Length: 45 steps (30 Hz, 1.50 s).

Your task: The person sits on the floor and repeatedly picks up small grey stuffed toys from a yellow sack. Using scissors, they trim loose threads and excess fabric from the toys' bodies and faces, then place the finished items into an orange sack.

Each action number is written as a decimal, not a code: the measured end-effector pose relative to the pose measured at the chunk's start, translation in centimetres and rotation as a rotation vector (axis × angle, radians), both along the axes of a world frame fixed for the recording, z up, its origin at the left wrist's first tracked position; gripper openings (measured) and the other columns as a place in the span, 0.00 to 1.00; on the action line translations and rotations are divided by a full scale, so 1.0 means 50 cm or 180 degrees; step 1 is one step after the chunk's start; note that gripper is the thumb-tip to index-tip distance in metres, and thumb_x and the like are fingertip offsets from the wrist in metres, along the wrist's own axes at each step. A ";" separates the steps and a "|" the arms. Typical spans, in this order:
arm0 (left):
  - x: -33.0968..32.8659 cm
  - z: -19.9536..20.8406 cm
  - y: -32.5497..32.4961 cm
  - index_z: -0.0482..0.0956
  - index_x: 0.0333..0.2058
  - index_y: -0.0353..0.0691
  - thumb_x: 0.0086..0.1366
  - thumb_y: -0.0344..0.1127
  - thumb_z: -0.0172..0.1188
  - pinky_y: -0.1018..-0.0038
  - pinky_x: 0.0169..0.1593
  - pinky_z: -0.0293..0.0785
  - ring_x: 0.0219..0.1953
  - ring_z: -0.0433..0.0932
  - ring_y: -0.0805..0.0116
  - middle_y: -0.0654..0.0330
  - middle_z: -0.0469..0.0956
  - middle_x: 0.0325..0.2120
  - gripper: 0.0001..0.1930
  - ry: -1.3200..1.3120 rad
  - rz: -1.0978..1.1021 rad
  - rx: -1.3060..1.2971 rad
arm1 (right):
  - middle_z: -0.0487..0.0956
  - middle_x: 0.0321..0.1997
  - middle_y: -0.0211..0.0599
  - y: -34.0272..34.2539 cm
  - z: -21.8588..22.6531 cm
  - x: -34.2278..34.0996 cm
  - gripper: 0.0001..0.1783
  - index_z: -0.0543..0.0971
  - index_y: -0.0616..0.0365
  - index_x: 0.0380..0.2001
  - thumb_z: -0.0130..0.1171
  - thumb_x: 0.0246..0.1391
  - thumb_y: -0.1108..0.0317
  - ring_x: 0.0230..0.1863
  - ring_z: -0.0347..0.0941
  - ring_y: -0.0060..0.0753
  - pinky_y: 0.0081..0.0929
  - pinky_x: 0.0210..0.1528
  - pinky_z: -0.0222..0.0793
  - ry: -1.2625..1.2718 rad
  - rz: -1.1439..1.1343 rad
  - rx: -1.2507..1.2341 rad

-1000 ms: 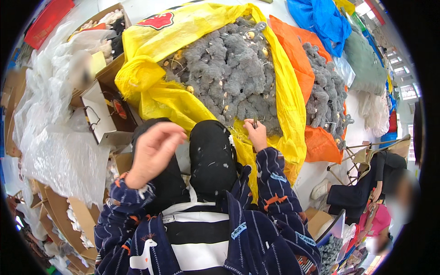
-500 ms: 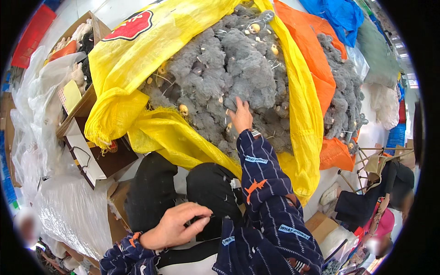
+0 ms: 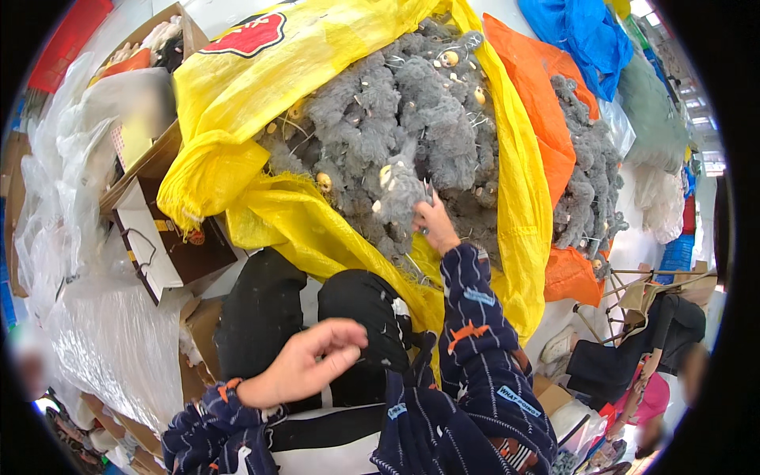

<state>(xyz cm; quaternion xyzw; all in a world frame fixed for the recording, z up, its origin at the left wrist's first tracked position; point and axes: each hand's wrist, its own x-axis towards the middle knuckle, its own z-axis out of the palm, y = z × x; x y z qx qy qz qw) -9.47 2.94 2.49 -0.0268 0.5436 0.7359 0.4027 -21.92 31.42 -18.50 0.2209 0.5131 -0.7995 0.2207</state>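
Note:
A big yellow woven sack point(image 3: 526, 229) lies spread open, heaped with grey fluffy plush dolls point(image 3: 443, 119) that have small cream faces and limbs. My right hand point(image 3: 437, 226) is closed at the near part of the heap, on the edge of one grey fluffy plush doll point(image 3: 400, 198). Thin dark pointed tips, perhaps of a small tool, stick up from its fingers; what they belong to is partly hidden. Above my knees hovers my left hand point(image 3: 313, 360), fingers curved, thumb apart, nothing seen in it.
An orange sack point(image 3: 542, 119) with more grey fluff adjoins on the right, below a blue plastic bag point(image 3: 582, 39). On the left stand a cardboard box point(image 3: 190, 39), a white-and-brown paper bag point(image 3: 178, 257) and clear plastic sheeting point(image 3: 119, 348). Another person point(image 3: 625, 348) sits at the right.
My right hand has drawn back slightly toward me and closed on a grey fluffy plush doll. My left hand has opened a little and risen slightly. The view has shifted a bit.

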 end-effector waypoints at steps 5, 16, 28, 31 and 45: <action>0.010 -0.024 0.000 0.55 0.55 0.40 0.65 0.45 0.43 0.70 0.49 0.64 0.50 0.64 0.65 0.55 0.63 0.51 0.23 -0.0942 0.1268 0.0576 | 0.69 0.30 0.25 -0.096 0.167 0.188 0.19 0.66 0.48 0.46 0.48 0.48 0.68 0.16 0.55 0.16 0.15 0.18 0.53 -0.0409 -0.0323 -0.1435; 0.114 -0.026 -0.026 0.57 0.53 0.34 0.48 0.29 0.62 0.76 0.53 0.60 0.48 0.66 0.72 0.60 0.67 0.45 0.33 0.0901 0.0998 0.0049 | 0.75 0.40 0.44 -0.150 0.358 0.371 0.17 0.67 0.64 0.46 0.45 0.54 0.69 0.11 0.51 0.11 0.14 0.15 0.55 0.0622 0.0039 0.0101; 0.176 -0.031 -0.017 0.73 0.39 0.34 0.61 0.32 0.52 0.81 0.39 0.67 0.33 0.70 0.81 0.67 0.74 0.31 0.10 0.1290 0.0999 -0.0017 | 0.75 0.33 0.26 -0.239 0.398 0.418 0.10 0.75 0.62 0.35 0.58 0.49 0.70 0.34 0.69 0.17 0.17 0.38 0.65 0.1473 -0.0158 0.0933; 0.185 -0.032 -0.011 0.71 0.41 0.33 0.61 0.32 0.52 0.81 0.41 0.66 0.36 0.69 0.80 0.65 0.73 0.34 0.11 0.1309 0.1092 -0.0118 | 0.75 0.34 0.27 -0.232 0.405 0.429 0.11 0.74 0.63 0.36 0.57 0.50 0.69 0.35 0.69 0.18 0.18 0.39 0.64 0.1083 -0.0176 0.0919; 0.268 -0.092 -0.031 0.70 0.45 0.34 0.55 0.31 0.56 0.78 0.46 0.66 0.40 0.70 0.78 0.64 0.74 0.38 0.17 0.0573 0.0090 0.0111 | 0.73 0.25 0.45 -0.192 0.408 0.543 0.11 0.73 0.62 0.27 0.62 0.42 0.66 0.24 0.70 0.46 0.29 0.26 0.66 0.2477 0.1375 0.3251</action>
